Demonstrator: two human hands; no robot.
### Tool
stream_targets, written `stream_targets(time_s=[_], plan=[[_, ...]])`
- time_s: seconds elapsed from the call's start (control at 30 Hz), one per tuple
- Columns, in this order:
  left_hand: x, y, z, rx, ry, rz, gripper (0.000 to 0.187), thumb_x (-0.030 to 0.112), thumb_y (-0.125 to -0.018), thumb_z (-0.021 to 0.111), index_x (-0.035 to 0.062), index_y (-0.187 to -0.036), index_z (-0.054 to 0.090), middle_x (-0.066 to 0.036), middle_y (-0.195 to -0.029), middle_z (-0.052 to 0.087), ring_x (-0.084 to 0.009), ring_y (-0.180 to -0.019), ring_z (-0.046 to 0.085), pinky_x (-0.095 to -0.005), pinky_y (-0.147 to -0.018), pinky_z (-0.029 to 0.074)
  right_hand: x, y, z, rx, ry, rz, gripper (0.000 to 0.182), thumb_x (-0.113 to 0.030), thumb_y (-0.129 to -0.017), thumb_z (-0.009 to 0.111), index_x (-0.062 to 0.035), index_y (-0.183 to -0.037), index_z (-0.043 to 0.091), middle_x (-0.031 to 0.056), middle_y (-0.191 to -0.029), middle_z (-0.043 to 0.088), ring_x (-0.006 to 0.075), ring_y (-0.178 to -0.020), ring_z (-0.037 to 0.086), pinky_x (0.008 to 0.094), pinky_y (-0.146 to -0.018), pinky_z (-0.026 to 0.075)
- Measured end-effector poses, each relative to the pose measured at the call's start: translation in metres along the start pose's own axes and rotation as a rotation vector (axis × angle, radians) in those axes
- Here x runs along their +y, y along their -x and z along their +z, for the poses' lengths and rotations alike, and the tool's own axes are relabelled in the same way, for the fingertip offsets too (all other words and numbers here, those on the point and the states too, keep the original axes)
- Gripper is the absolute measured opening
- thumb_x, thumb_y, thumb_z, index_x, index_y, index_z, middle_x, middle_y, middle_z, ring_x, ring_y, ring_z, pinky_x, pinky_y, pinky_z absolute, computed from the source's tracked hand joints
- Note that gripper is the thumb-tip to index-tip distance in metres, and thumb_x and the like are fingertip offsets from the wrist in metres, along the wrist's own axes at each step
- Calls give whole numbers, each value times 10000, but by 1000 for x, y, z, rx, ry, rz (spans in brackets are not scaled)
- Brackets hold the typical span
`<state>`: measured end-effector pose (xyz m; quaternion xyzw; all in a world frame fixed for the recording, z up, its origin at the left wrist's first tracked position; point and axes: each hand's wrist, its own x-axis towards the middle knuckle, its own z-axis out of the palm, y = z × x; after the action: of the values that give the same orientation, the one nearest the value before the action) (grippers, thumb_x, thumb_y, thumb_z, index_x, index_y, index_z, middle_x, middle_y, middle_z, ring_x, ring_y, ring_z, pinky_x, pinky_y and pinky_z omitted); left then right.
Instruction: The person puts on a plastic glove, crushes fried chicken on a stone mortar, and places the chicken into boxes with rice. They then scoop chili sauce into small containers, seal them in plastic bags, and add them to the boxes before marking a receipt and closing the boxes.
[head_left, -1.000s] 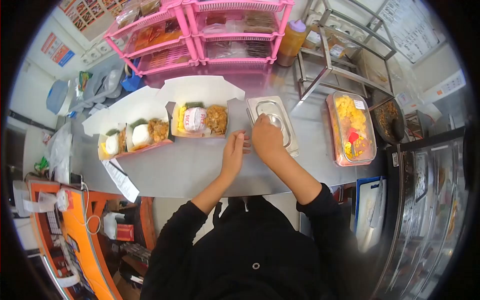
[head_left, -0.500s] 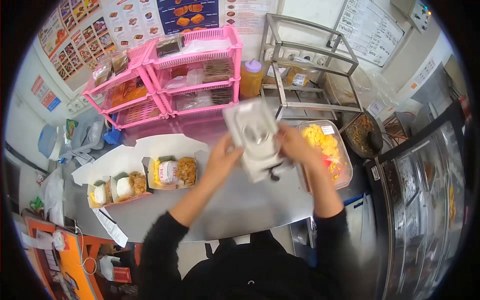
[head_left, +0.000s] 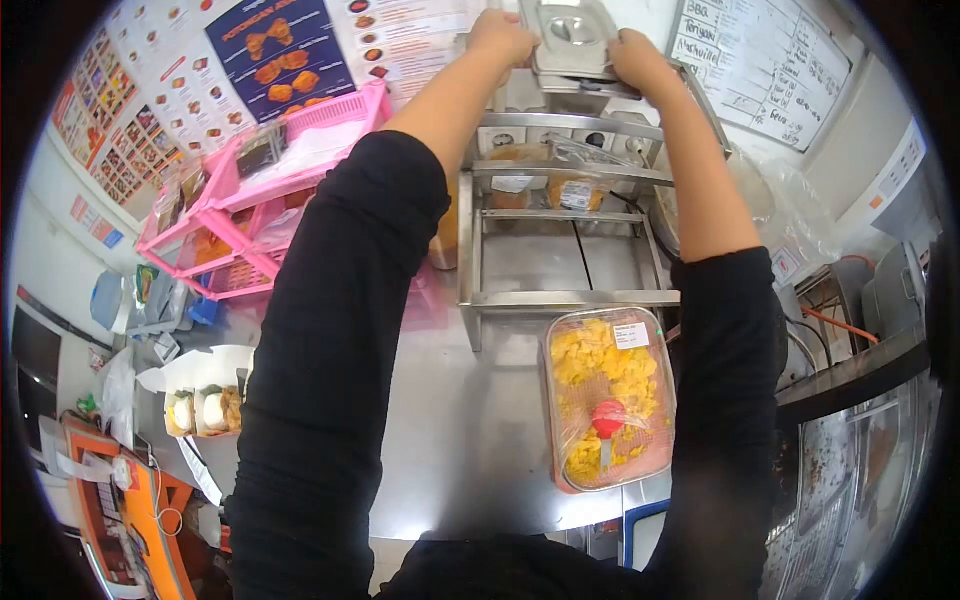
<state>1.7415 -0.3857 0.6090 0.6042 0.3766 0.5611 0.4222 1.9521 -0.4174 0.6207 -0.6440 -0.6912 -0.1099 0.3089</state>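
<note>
Both arms reach up and forward over the metal rack (head_left: 570, 298). Between my hands is a lidded steel food pan (head_left: 572, 28), at the top of the view above the rack's upper bars. My left hand (head_left: 503, 40) grips its left side, and my right hand (head_left: 636, 62) grips its right side. A dark strip shows along the pan's near edge. Below the rack, a clear tray of yellow scrambled egg (head_left: 570, 355) lies on the steel counter (head_left: 455, 440), with a red scoop (head_left: 608, 418) in it.
Pink stacked baskets (head_left: 232, 225) stand left of the rack. An open meal box (head_left: 205, 400) with rice and fried chicken sits at the counter's left, partly behind my left sleeve. Packets (head_left: 575, 195) lie behind the rack bars. A whiteboard (head_left: 755, 70) hangs at the back right.
Both hands have lifted the food pan from over the counter up and forward to above the rack. The view has shifted right, and my left sleeve now hides one meal box.
</note>
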Motion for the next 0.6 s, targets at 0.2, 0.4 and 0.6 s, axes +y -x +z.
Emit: stream_targets(time_s=[0.2,0.4,0.6], plan=[[-20,7,1,-107,-459,-76,446,139,-726,745,-49,-1089,566,-187,-1099,603,-259,-864,659,-340,-679,534,-18,27,18,-200,91,48,394,-292,-890,488,67,-972,628,291,-993,627,382,-984,604,422,-854,455],[23,117,-47,49,-400,679,580,324,-789,704,-60,-1186,530,-200,-1191,564,-284,-1102,558,-357,-932,433,-11,141,-81,292,-294,63,444,-320,-923,503,17,-1205,563,186,-1165,618,285,-1077,592,339,-918,434],[-71,292,-85,44,-534,471,676,421,-938,437,-40,-1406,278,-225,-1459,281,-401,-1371,201,-484,-1104,141,35,318,-7,587,131,379,403,-307,-925,501,-50,-1235,514,153,-1308,482,369,-1293,334,470,-1075,204]])
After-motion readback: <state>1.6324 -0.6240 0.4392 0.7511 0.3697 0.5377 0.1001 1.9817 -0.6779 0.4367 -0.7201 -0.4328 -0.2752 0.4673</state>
